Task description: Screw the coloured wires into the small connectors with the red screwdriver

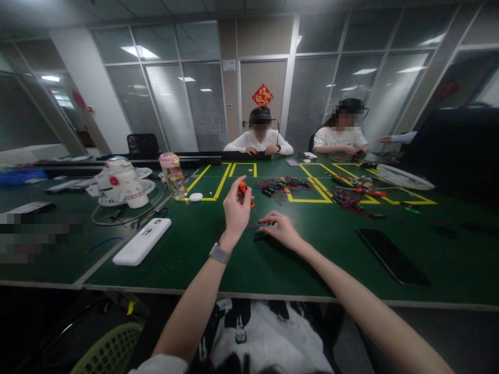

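My left hand (236, 208) is raised over the green table (241, 265), closed on a small orange-handled screwdriver (244, 190) whose shaft points down. My right hand (281, 228) rests on the table just to the right, fingers pinched on a small dark connector part (260, 235) with thin wires. The screwdriver tip hangs close above that part. A heap of red, green and black wired connectors (283, 186) lies farther back in the middle of the table.
A white power bank (142, 241) lies left of my hands and a black phone (393, 256) to the right. A pink-lidded bottle (173, 175), a white appliance (120, 183) and a cable stand at the left. Two people sit across the table; more wires (349, 201) lie there.
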Motion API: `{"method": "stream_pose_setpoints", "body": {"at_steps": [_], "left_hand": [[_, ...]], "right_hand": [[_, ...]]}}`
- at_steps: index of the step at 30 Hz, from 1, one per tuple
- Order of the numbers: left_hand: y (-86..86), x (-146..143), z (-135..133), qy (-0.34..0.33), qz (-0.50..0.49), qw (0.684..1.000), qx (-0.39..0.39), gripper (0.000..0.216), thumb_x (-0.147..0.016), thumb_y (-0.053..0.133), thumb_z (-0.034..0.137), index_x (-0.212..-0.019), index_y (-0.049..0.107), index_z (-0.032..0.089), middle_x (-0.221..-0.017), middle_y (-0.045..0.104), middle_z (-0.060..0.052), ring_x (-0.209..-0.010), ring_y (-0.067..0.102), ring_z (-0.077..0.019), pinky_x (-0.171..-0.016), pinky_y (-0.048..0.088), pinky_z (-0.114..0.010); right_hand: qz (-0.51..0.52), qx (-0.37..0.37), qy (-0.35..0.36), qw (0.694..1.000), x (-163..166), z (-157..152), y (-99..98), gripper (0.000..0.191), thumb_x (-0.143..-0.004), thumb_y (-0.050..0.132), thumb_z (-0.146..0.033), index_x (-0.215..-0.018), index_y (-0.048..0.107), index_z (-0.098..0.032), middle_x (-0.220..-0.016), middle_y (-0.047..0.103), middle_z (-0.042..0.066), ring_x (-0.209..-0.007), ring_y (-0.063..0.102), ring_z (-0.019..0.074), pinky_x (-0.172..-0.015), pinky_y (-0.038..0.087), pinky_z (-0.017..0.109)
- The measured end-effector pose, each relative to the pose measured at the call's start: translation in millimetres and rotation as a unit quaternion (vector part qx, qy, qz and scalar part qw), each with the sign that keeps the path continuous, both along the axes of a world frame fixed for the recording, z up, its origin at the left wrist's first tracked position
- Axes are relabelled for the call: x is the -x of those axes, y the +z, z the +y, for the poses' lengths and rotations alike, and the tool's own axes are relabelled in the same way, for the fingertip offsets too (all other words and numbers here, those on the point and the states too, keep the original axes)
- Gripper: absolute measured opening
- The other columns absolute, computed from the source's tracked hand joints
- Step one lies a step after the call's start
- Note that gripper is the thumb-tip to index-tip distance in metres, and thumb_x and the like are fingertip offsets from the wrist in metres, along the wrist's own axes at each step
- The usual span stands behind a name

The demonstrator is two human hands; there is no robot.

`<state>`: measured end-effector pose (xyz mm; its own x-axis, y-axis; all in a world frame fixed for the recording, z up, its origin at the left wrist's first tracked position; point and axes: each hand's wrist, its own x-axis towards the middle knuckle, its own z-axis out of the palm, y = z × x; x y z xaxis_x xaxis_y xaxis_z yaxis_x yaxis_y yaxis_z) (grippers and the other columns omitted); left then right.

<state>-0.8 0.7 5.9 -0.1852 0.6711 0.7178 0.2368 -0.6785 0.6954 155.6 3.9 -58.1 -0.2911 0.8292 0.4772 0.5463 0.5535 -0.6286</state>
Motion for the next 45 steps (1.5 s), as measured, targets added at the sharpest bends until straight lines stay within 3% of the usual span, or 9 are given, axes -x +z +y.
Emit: {"method": "stream_pose_setpoints", "body": {"at_steps": [8, 17, 27, 32, 37, 45], "left_hand": [[0.4, -1, -1, -0.001, 0.0, 1.0, 0.003, 0.035, -0.09, 0.054, 0.026, -0.124, 0.052, 0.023, -0.091, 0.063, -0.002, -0.064, 0.066, -0.009, -0.059, 0.054, -0.017], [0.6, 0, -1, 0.002, -0.004, 1.0, 0.004, 0.034, -0.09, 0.054, 0.027, -0.124, 0.052, 0.022, -0.09, 0.063, -0.002, -0.064, 0.066, -0.0093, -0.06, 0.054, -0.018], [2.4, 1, -2, 0.004, -0.001, 1.0, 0.0, 0.035, -0.09, 0.053, 0.026, -0.124, 0.052, 0.022, -0.091, 0.063, -0.003, -0.065, 0.066, -0.0096, -0.06, 0.054, -0.018], [2.1, 0, -2, 0.004, -0.005, 1.0, 0.0, 0.034, -0.09, 0.053, 0.026, -0.123, 0.052, 0.022, -0.089, 0.062, -0.002, -0.065, 0.066, -0.0093, -0.059, 0.054, -0.018], [2.4, 0, -2, 0.003, -0.003, 1.0, 0.0, 0.035, -0.09, 0.053, 0.026, -0.124, 0.052, 0.021, -0.091, 0.063, -0.003, -0.065, 0.066, -0.0091, -0.06, 0.054, -0.018], [2.5, 0, -3, 0.012, 0.003, 1.0, -0.003, 0.033, -0.09, 0.053, 0.026, -0.123, 0.053, 0.023, -0.095, 0.064, -0.003, -0.066, 0.066, -0.0094, -0.061, 0.054, -0.019]], "right_hand": [[0.019, 0.013, 0.022, 0.999, -2, 4, -3.4, 0.007, -0.078, 0.067, -0.019, -0.076, 0.074, -0.017, -0.08, 0.065, 0.004, -0.073, 0.06, 0.0146, -0.069, 0.046, 0.026], [-0.099, -0.033, 0.062, 0.993, -6, 3, -4.3, 0.013, -0.077, 0.067, -0.011, -0.084, 0.076, -0.019, -0.086, 0.061, 0.005, -0.081, 0.058, 0.0166, -0.077, 0.047, 0.029], [-0.079, 0.023, 0.098, 0.992, -13, 0, 6.7, 0.023, -0.076, 0.068, -0.017, -0.099, 0.072, -0.018, -0.096, 0.065, 0.006, -0.081, 0.062, 0.0159, -0.079, 0.049, 0.03], [-0.12, 0.031, 0.107, 0.987, -20, 1, 8.2, 0.034, -0.067, 0.077, -0.021, -0.1, 0.072, -0.019, -0.098, 0.065, 0.006, -0.087, 0.062, 0.0185, -0.08, 0.049, 0.031], [-0.155, 0.005, 0.083, 0.984, -21, 5, 2.7, 0.032, -0.069, 0.076, -0.02, -0.1, 0.072, -0.019, -0.098, 0.066, 0.007, -0.094, 0.059, 0.021, -0.085, 0.046, 0.033], [-0.182, 0.001, 0.102, 0.978, -21, 4, 0.4, 0.024, -0.077, 0.069, -0.021, -0.101, 0.072, -0.02, -0.096, 0.065, 0.008, -0.094, 0.057, 0.0214, -0.086, 0.045, 0.034]]}}
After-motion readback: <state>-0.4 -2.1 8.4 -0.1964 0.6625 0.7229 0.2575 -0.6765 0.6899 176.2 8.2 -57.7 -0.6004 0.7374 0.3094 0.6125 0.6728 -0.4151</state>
